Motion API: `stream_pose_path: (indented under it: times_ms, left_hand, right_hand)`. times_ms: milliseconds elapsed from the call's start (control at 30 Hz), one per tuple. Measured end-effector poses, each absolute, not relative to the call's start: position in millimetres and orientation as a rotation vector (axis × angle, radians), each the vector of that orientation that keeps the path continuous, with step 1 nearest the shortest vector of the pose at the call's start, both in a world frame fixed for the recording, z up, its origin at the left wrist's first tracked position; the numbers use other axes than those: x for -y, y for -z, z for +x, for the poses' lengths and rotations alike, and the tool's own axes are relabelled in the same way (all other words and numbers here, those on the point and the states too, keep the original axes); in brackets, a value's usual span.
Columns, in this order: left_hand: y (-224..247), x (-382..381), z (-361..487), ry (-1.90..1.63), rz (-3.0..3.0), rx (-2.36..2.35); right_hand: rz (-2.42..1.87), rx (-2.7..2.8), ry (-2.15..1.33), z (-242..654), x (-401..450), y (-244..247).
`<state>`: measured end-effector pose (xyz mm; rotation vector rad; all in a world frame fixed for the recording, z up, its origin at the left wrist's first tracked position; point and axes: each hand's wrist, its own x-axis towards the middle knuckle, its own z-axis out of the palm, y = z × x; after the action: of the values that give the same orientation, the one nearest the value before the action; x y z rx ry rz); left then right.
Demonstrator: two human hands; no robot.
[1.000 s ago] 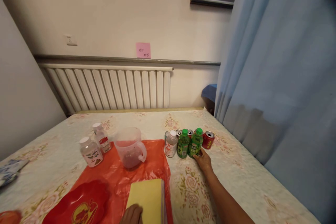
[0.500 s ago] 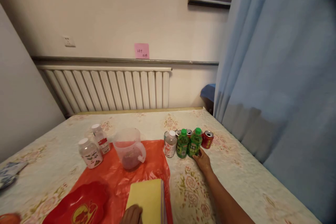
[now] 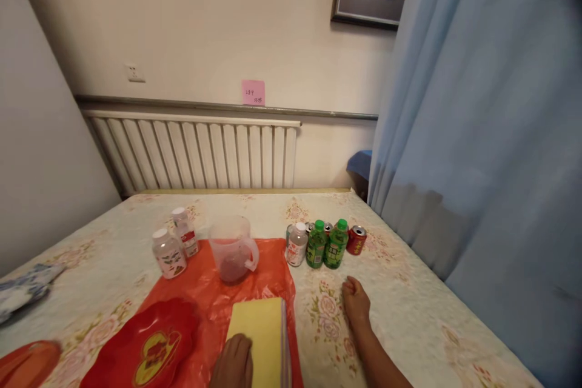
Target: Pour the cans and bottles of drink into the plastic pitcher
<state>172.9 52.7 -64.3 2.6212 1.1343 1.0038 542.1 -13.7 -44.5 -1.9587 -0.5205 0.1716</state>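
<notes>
My right hand (image 3: 357, 304) is closed with nothing visible in it, just in front of two green bottles (image 3: 335, 247). My left hand (image 3: 234, 364) rests on the left edge of a yellow folded stack (image 3: 261, 336), its fingers together. Beside the green bottles stand a white-capped clear bottle (image 3: 296, 245) and, on the right, a red can (image 3: 356, 240); more can tops show behind. A clear plastic pitcher (image 3: 231, 254) stands on the red plastic sheet (image 3: 204, 294). Left of it are two white-capped bottles (image 3: 169, 254). A red scalloped tray (image 3: 122, 345) lies at front left.
A floral-covered table (image 3: 409, 327) bears everything. An orange-red object (image 3: 30, 364) sits at the near left edge, with a patterned cloth (image 3: 27, 291) beyond it. A blue curtain (image 3: 473, 133) hangs at the right, and a radiator (image 3: 195, 151) is behind.
My right hand has let go of the right green bottle and drawn back toward me. That bottle now stands free beside the other. My left hand stays on the yellow stack. The view has shifted slightly.
</notes>
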Motion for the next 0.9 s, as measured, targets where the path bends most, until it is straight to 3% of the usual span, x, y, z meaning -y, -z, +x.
stream_pose_path:
  times_ms: [300, 600, 733, 900]
  left_hand:
    - [39, -31, 175, -0.75, 2.496, -1.254]
    - [30, -32, 175, -0.781, 2.192, -1.171]
    - [8, -68, 157, -0.894, 2.04, -1.235]
    - [-29, -165, 102, -1.232, 1.699, -1.563]
  right_hand:
    - [-2.027, 0.755, -0.258, 462, 54, 48]
    - [-2.07, 1.0, -0.299, 397, 49, 50]
    - [-2.105, 1.02, -0.28, 392, 46, 54]
    - [-2.076, 0.964, -0.312, 394, 42, 58]
